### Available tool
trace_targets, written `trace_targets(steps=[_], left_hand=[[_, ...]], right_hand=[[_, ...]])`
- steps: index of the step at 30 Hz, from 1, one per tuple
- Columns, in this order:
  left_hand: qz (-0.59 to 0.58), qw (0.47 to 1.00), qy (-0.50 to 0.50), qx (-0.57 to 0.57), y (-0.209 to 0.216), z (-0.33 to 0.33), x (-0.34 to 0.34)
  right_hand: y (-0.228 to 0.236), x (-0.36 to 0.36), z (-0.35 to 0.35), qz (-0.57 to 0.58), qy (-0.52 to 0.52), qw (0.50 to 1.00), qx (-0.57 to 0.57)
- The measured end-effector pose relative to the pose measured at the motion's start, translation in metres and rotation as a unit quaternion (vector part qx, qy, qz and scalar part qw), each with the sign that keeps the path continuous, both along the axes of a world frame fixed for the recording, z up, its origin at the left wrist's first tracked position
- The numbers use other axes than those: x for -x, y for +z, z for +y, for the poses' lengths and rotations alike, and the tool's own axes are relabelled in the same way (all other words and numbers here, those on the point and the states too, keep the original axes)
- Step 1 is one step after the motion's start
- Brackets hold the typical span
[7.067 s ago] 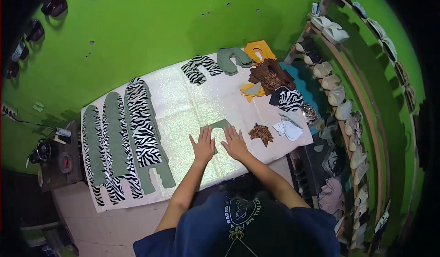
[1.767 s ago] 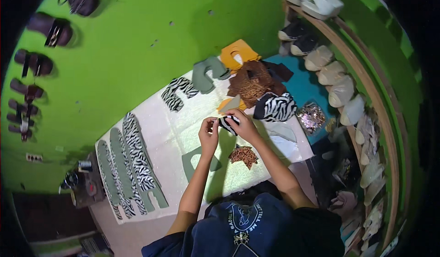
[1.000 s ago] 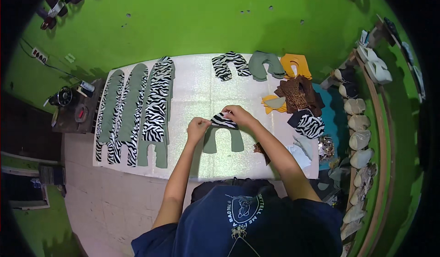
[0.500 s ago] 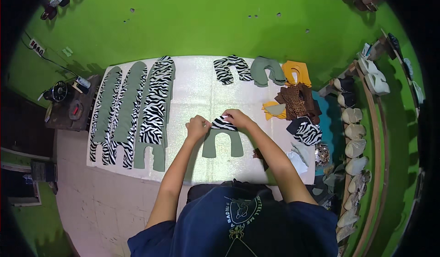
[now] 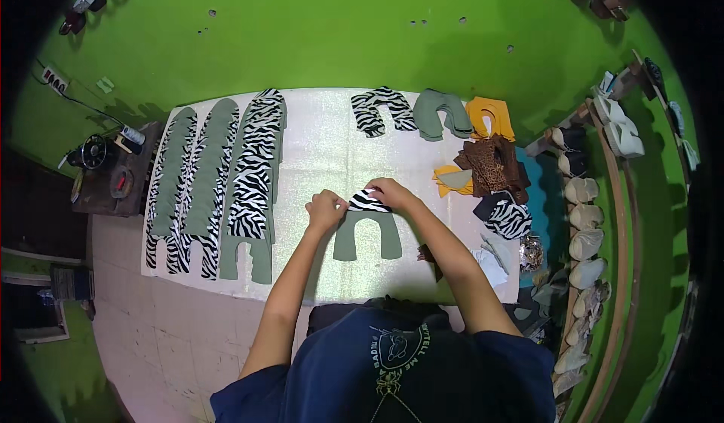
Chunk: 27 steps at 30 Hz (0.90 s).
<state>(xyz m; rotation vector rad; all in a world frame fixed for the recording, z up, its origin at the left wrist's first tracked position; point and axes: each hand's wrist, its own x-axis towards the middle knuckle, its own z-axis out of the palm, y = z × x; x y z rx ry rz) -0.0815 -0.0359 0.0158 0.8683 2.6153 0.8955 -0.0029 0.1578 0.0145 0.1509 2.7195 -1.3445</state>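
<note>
A grey-green U-shaped shoe-upper piece [image 5: 345,239] lies on the table in front of me, its two legs toward me. Over its top lies a small zebra-print piece [image 5: 366,203]. My left hand [image 5: 326,211] pinches the left corner of the zebra-print piece between closed fingers. On its upper right edge, my right hand [image 5: 391,194] grips with thumb and fingers together. The fingers hide both of those edges.
Overlapping rows of green and zebra-print pieces [image 5: 251,174] cover the table's left side. Farther back sit U-shaped stacks in zebra [image 5: 381,112], green [image 5: 440,113] and yellow [image 5: 494,115]. Brown leopard-print scraps [image 5: 492,168] lie at right, beside a shelf of shoes [image 5: 584,223].
The view has shifted slightly. Both hands stay at the zebra-print piece, with hardly any visible movement.
</note>
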Motion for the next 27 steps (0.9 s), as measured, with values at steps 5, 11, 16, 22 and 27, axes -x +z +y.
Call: trace_targets(steps=[5,11,16,22,27], left_hand=[[-0.013,1.0,0.004,0.012,0.0,0.001,0.001],[-0.006,1.0,0.006,0.014,-0.001,0.001,-0.001],[-0.041,0.999,0.002,0.005,-0.004,0.001,0.002],[-0.039,0.999,0.003,0.016,-0.002,0.0,0.001],[-0.031,0.999,-0.007,0.022,-0.003,0.0,0.002]], right_hand=[[-0.001,-0.001,0.0,-0.009,0.004,1.0,0.003],[-0.009,0.001,0.0,0.002,0.004,1.0,0.004],[-0.017,0.002,0.003,0.005,0.002,1.0,0.012],[-0.014,0.002,0.002,-0.003,0.001,1.0,0.008],[-0.012,0.002,0.001,0.003,0.001,1.0,0.019]])
